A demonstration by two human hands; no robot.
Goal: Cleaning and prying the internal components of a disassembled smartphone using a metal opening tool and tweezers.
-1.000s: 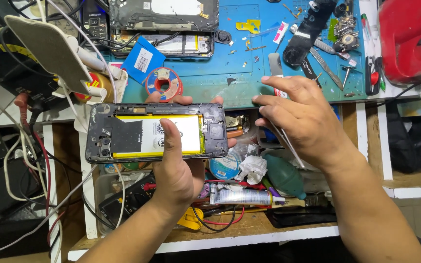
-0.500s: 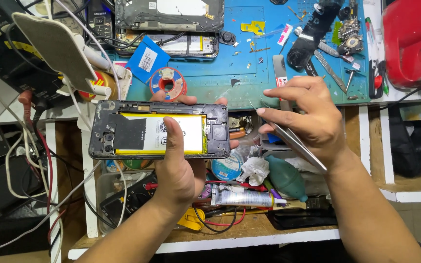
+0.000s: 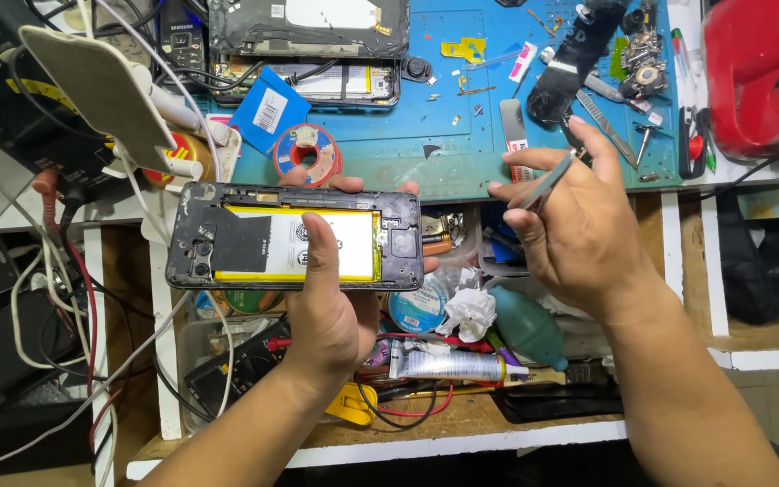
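Observation:
My left hand [image 3: 331,302] grips an opened phone [image 3: 227,243] with its back cover off, held level in front of the bench edge. My thumb lies across the phone's white and yellow battery [image 3: 353,248]. The dark frame and camera holes show at the phone's left end. My right hand [image 3: 574,234] is raised to the right of the phone, apart from it. It pinches metal tweezers [image 3: 554,178] between thumb and fingers, the tips hidden behind the fingers.
A blue work mat [image 3: 444,135] covers the bench. On it lie another opened phone [image 3: 308,27], a red solder spool [image 3: 308,153], a blue card [image 3: 270,110], metal tools [image 3: 601,113] and small screws. A red machine [image 3: 759,72] stands right. The shelf below holds a glue tube [image 3: 448,365], a teal blower [image 3: 525,329] and cables.
My right hand has lifted and shifted right, away from the phone, with the tweezers turned upward. The left hand and phone stay about where they were.

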